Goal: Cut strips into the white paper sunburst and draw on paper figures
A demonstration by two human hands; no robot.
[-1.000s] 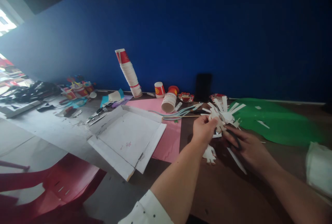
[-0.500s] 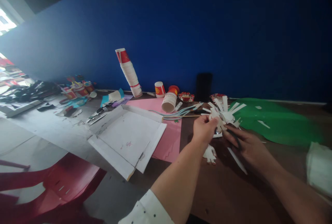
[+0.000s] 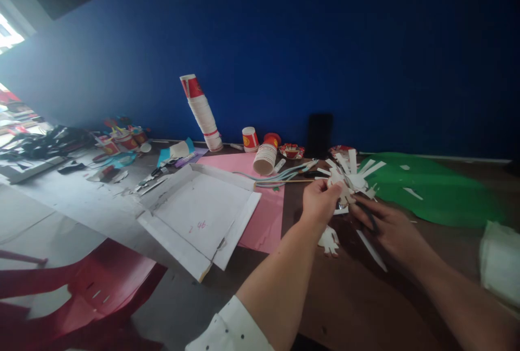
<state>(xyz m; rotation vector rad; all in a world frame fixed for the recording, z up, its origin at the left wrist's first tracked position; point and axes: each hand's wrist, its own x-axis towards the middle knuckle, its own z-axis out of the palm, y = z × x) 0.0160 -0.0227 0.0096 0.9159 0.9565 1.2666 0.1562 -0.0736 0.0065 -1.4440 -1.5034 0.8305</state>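
Between the thumb and fingers of my left hand [image 3: 317,202] is a pale paper cut-out [image 3: 345,195] with notched edges. My right hand [image 3: 388,229] grips a pair of scissors [image 3: 369,218] by the dark handles, with the blades up against the cut-out. Whether the blades are open or closed is too blurred to tell. Just behind lies a white paper piece slit into strips [image 3: 358,181], partly covered by the cut-out. A similar small cut-out [image 3: 328,241] rests on the table below my left hand. A white paper strip [image 3: 371,251] lies beneath my right hand.
A shallow white box lid [image 3: 195,210] sits on pink paper [image 3: 268,223]. A leaning stack of paper cups [image 3: 203,115] stands by the blue partition [image 3: 260,42], near more cups [image 3: 251,140]. Green paper [image 3: 439,194] lies at right, a red chair [image 3: 97,297] at lower left.
Almost nothing differs. Both hands keep their grip at the same place, and the view has shifted very slightly.
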